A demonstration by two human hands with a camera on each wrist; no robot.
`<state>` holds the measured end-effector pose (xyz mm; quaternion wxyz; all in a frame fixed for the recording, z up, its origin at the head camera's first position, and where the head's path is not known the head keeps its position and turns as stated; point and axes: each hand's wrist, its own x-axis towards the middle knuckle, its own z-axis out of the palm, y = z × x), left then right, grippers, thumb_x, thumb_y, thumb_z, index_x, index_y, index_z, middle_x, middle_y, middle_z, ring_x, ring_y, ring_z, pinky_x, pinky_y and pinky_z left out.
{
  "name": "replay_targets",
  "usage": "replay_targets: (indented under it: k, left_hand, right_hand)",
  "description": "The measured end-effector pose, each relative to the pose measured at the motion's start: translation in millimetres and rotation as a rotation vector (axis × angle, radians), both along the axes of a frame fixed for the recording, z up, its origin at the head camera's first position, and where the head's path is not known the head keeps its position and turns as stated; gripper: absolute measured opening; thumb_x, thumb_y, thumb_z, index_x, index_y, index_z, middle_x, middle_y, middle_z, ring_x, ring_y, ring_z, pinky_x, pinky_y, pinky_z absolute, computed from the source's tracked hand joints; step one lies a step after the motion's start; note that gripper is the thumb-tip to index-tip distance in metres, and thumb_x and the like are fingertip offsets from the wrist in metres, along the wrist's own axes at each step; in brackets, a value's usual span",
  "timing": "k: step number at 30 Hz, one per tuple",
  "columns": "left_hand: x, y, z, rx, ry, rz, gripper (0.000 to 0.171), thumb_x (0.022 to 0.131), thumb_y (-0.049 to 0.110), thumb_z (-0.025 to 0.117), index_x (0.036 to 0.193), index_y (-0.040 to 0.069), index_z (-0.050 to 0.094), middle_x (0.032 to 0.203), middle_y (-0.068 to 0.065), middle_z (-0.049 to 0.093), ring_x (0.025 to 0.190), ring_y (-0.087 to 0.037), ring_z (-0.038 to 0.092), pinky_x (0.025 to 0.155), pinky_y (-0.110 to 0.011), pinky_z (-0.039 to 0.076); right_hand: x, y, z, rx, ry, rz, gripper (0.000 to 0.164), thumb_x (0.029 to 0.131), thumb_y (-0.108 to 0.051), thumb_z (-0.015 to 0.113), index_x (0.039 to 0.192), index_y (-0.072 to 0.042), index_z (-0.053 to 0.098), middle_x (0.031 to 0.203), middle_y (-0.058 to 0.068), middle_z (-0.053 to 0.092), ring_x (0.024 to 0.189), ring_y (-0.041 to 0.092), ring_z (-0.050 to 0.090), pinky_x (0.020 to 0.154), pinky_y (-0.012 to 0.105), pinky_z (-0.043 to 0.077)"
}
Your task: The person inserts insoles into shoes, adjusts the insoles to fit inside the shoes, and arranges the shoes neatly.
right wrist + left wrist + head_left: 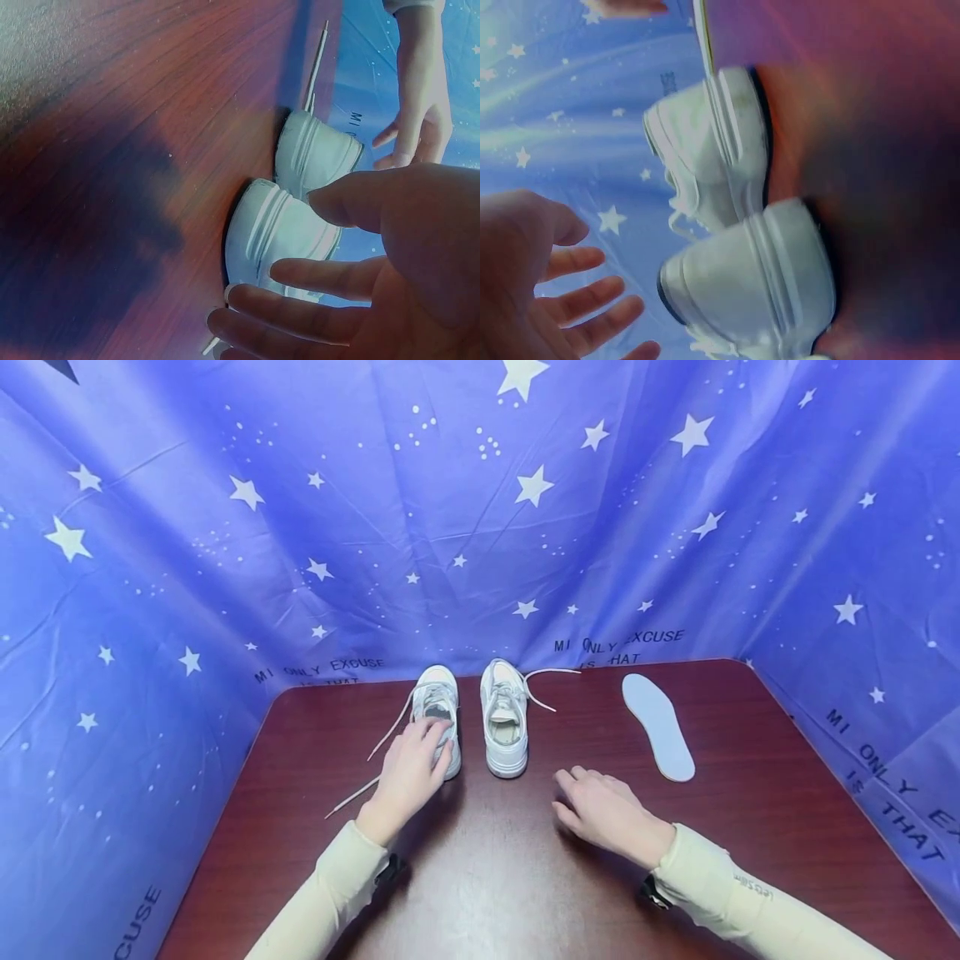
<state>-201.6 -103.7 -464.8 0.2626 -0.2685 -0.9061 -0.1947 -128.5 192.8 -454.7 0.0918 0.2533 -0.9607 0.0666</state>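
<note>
Shoe work: One good way, I think, is to steady the heel of the left sneaker [437,692] and go in softly, keeping its loose lace [352,798] away.
Sneakers: The left one stands on the table [495,868] near the right sneaker [503,714].
Insole [660,727]: Lies flat on the table, at the right side.
Left hand [412,760]: Tips down over the left sneaker, fingers spread, holding nothing.
Right hand [609,810]: Hangs over the table, fingers loose and apart, holding nothing.

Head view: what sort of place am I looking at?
Probably a screened indoor workspace: starry blue fabric hangs on three sides of a brown table holding white shoes and an insole.
</note>
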Motion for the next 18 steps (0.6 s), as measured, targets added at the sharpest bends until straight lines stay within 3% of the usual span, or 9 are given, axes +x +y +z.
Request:
replay_targets:
  k: [7, 18]
  left_hand:
    - [23.9, 9.6, -9.0, -0.02, 0.009, -0.024, 0.032, 0.094, 0.022, 0.071, 0.123, 0.007, 0.07, 0.116, -0.011, 0.07, 0.104, -0.031, 0.069, 0.077, -0.049, 0.056]
    - [53.4, 24.8, -15.2, -0.056, -0.024, 0.046, 0.033, 0.097, 0.026, 0.067, 0.126, 0.009, 0.07, 0.122, -0.011, 0.069, 0.11, -0.03, 0.067, 0.085, -0.05, 0.054]
  right_hand:
    - [3.1, -0.4, -0.2, -0.012, 0.023, -0.017, 0.022, 0.089, -0.022, 0.074, 0.098, -0.006, 0.062, 0.078, 0.005, 0.057, 0.068, 0.029, 0.062, 0.058, 0.042, 0.051]
    - [9.8, 0.7, -1.6, -0.006, 0.151, -0.048, 0.027, 0.086, -0.022, 0.078, 0.098, -0.005, 0.061, 0.077, 0.007, 0.056, 0.068, 0.03, 0.059, 0.057, 0.041, 0.049]
